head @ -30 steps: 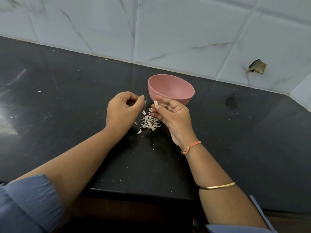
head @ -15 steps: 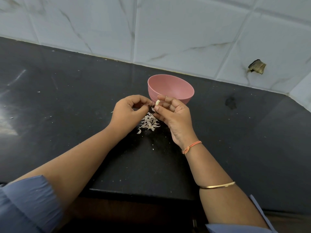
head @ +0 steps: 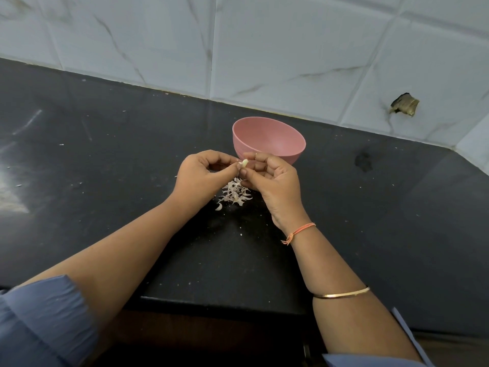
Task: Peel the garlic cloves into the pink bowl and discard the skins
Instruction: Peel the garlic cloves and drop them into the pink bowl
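Observation:
A small pale garlic clove sits between both sets of fingertips, just in front of the pink bowl. My left hand pinches it from the left with curled fingers. My right hand pinches it from the right, palm turned up and fingers curled. Below the hands a little heap of papery garlic skins lies on the black counter. The bowl stands upright near the tiled wall; its inside bottom is hidden from here.
The white marble-pattern tiled wall runs behind the bowl, with a broken hole at the right. A dark smudge marks the counter right of the bowl. The counter's front edge is near my arms. Tiny skin flecks are scattered about.
My left hand moved right and met my right hand at the clove. Both hands now pinch it together, a little closer to the bowl.

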`<state>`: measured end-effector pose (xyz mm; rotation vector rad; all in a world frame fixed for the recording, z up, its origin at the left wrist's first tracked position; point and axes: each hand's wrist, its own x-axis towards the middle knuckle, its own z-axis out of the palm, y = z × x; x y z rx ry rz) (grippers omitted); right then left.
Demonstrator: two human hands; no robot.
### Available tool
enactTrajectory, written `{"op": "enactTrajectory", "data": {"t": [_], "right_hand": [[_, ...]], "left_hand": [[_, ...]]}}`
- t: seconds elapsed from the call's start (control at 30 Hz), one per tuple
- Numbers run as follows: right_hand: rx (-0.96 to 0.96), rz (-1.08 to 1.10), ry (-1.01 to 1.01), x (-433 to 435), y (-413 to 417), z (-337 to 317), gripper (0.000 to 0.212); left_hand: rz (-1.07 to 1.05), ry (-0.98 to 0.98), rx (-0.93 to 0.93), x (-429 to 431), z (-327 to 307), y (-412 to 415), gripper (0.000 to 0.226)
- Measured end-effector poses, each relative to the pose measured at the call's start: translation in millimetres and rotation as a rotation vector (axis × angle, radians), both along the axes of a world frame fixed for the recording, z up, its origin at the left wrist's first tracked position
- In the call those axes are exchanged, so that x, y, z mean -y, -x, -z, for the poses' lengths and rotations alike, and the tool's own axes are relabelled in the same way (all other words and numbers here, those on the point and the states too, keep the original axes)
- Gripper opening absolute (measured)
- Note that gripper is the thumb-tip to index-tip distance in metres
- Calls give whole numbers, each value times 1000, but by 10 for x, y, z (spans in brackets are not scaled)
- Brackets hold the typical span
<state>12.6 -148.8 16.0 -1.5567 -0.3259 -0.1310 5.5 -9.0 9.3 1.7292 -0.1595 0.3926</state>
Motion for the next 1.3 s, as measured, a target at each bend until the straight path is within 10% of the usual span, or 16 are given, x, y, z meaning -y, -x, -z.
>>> {"op": "enactTrajectory", "data": {"t": [0.77,1.3], "right_hand": [[188,147,294,-4,-21,94,15],[18,54,-8,7,-17,32,16]], "left_hand": [[13,-21,-68,-7,-3,-1,12],[-87,71,-125,-28,58,-89,14]]}}
